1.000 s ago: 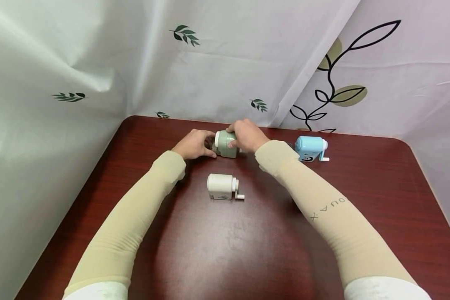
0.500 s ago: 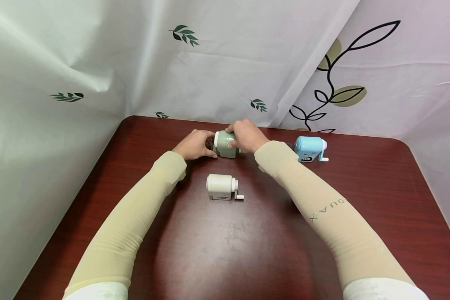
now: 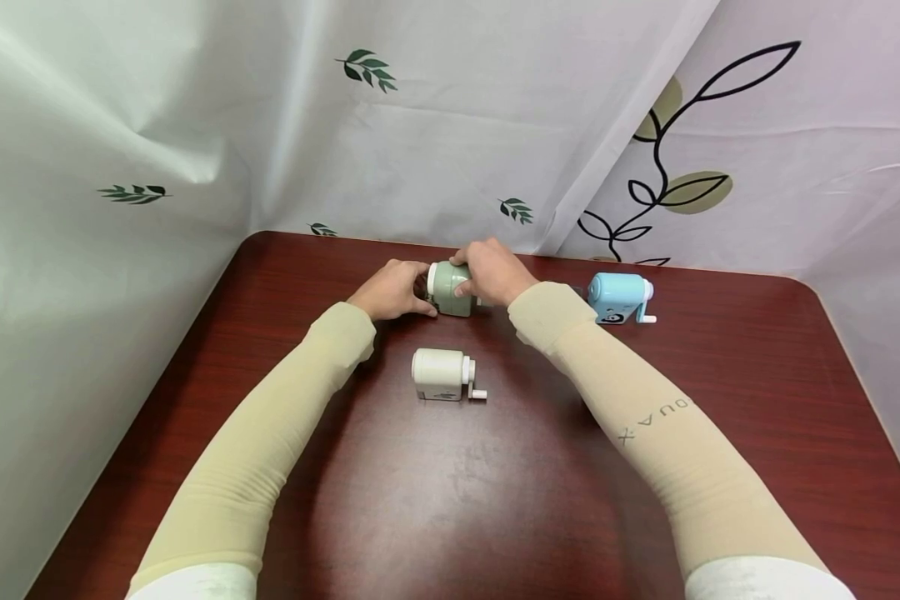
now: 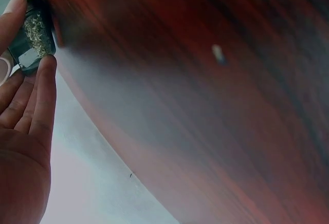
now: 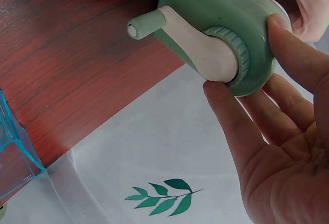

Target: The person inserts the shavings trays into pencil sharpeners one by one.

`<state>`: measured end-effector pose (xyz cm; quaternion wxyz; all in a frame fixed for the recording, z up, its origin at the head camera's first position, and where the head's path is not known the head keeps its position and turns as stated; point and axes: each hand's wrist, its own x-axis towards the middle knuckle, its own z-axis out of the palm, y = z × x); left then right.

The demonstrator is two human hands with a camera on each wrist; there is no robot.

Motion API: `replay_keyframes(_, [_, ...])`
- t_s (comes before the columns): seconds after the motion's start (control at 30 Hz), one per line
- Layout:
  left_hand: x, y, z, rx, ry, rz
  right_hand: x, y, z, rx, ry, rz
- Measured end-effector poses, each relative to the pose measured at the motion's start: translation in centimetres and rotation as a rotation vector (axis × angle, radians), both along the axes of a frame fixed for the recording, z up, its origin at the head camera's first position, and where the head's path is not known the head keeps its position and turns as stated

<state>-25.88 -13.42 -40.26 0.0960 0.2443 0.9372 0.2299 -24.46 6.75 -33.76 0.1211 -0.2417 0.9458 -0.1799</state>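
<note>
At the back of the table, a green crank pencil sharpener stands between both hands. My right hand grips its body from above, thumb on the near side and fingers over the far side. The cream crank with its green knob faces the right wrist. On the sharpener's left end, my left hand pinches the clear shavings drawer between thumb and fingers. Pencil shavings show through its wall. How far the drawer sits inside the body is partly hidden by my left fingers.
A white crank pencil sharpener stands nearer, in the middle of the table. To the right is a light blue sharpener with a panda print. Its clear drawer sticks out, blue-edged. A patterned sheet hangs behind.
My left hand has shifted slightly right, and less of the clear drawer shows beside the green body. The right hand keeps its grip almost unmoved.
</note>
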Motion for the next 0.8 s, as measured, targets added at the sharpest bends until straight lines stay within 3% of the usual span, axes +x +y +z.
replay_keyframes(0.8, [-0.06, 0.53, 0.05, 0.005, -0.028, 0.026, 0.21, 0.04, 0.05, -0.023, 0.003, -0.01])
